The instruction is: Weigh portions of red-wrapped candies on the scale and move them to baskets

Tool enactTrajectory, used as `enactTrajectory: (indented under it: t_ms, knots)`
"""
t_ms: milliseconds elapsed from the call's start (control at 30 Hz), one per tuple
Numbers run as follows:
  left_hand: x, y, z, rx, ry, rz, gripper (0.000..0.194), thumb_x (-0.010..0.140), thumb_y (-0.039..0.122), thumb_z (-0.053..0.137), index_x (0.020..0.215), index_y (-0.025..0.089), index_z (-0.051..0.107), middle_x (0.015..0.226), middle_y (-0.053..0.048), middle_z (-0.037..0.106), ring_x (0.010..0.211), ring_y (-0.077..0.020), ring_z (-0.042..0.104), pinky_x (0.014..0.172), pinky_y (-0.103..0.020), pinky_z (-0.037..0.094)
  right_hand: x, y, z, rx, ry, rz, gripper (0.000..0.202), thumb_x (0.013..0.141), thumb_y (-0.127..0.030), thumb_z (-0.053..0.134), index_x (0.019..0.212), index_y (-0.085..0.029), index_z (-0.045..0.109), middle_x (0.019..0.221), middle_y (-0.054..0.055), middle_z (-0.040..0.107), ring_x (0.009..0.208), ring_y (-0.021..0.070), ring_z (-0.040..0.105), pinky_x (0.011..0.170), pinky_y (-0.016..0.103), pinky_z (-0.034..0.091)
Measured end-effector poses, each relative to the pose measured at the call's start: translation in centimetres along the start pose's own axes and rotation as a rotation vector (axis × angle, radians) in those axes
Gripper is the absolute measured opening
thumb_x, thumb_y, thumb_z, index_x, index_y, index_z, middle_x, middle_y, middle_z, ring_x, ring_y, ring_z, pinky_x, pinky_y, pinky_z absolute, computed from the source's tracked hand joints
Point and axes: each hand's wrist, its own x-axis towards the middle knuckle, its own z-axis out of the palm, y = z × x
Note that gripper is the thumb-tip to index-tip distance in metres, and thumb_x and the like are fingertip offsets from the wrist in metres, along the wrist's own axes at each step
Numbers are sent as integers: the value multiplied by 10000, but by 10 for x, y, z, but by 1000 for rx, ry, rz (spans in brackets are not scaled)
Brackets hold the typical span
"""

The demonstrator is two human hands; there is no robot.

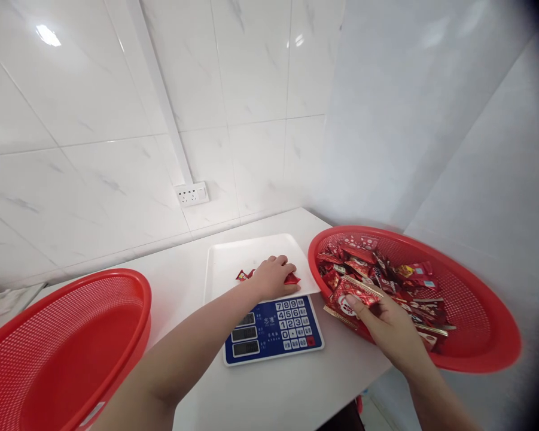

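My left hand (274, 277) is over the white weighing tray (224, 269) of a digital scale, its fingers curled down on a small red wrapped candy (291, 279). Another bit of red wrapper (242, 275) shows on the tray just left of that hand, which hides part of the tray. At the right basket's near edge, my right hand (386, 323) is closed on a red snack packet (349, 293) with gold edges and a pale round emblem. Below the tray, the scale's blue keypad panel (273, 330) faces me.
Many red packets (363, 263) fill the red mesh basket (489, 323) on the right. Another red basket (72, 359) stands at the left, its bare bottom visible. The white table (269, 389) meets a tiled wall with a power socket (192, 194).
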Motion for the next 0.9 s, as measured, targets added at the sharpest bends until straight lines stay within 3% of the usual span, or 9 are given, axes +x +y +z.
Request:
enactTrajectory:
  t_ms: [300,467,567,667,900]
  knots:
    - [16,-5,-4,-7,-54,-71,281,876,304,521,1125,177,548,1146,-80,577,944,-191,592,796,-396,507,1,2,1,-1,-7,1,452,755,-481,539,1093,-186,597,1135,87,650,1098,276,561,955,425,417]
    - [19,-9,-20,-34,-9,-129,304,872,306,528,1144,170,536,1155,-83,570,956,-200,590,799,-407,506,1,3,1,-3,-3,2,434,745,-485,549,1054,-187,612,1062,87,678,1030,282,597,929,445,432]
    - [10,-20,-37,-43,5,-180,310,872,308,527,1151,172,532,1163,-84,566,965,-203,587,806,-412,503,0,0,1,3,0,-40,407,757,-466,546,1056,-200,620,1079,76,673,1044,275,592,917,429,446]
    - [-9,-35,-49,-57,-58,-208,297,874,308,524,1137,171,541,1143,-79,577,944,-197,593,792,-400,509,-1,-2,0,-4,7,-50,403,762,-461,542,1065,-209,625,1068,67,678,1035,270,598,906,416,456]
    - [-49,-56,-49,-58,-191,-230,316,846,328,561,1121,172,553,1099,-71,590,923,-196,592,767,-384,509,0,3,1,-23,-23,-1,416,759,-503,531,1032,-203,620,1043,74,681,1031,271,595,925,424,435]
